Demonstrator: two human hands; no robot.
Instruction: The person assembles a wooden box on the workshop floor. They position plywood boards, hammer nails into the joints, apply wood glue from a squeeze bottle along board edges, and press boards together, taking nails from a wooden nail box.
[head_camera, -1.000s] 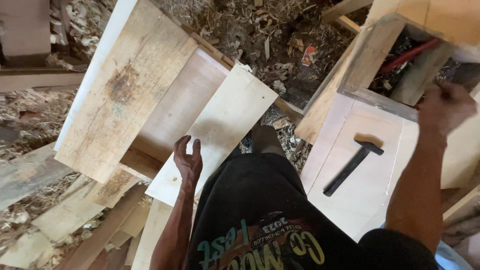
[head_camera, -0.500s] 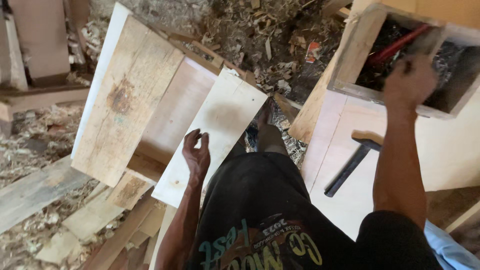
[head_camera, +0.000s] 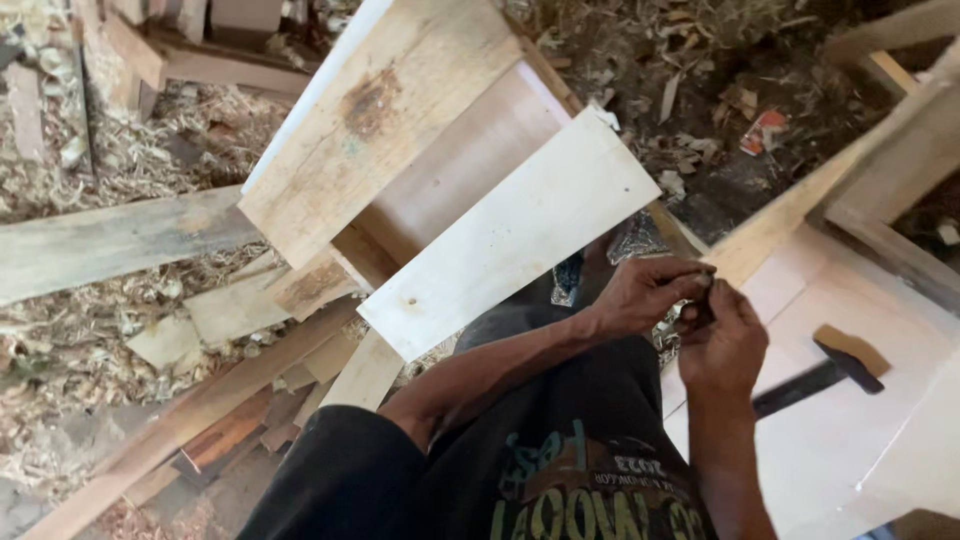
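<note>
Looking down on a rough workshop floor, dark dirt strewn with pale wood shavings (head_camera: 110, 150) and offcuts on the far left of the hands, and stacked boards spreading out ahead of them. Both hands meet in the middle, just over the person's dark-trousered lap. The left hand (head_camera: 645, 292) has its fingertips pressed together, pinching something small and dark, and the right hand (head_camera: 722, 340) comes up against it, fingers curled and closing on the same small dark item (head_camera: 700, 300); it may be a nail or a few of them, but it is too tiny and shadowed to tell. Just ahead and to the left of the left hand lies a smooth, pale rectangular board (head_camera: 510, 235), slanted, resting over a shallow open wooden box frame (head_camera: 460, 165) with a clean plywood floor and nothing seen inside. A weathered plank (head_camera: 380, 120) with a dark brown stain leans across that frame farther out. To the right of the right hand, very near, a hammer (head_camera: 815, 378) with a black handle and dark head lies flat on a light plywood panel (head_camera: 850, 450). Beyond it rises a raw timber frame (head_camera: 880, 190).
</note>
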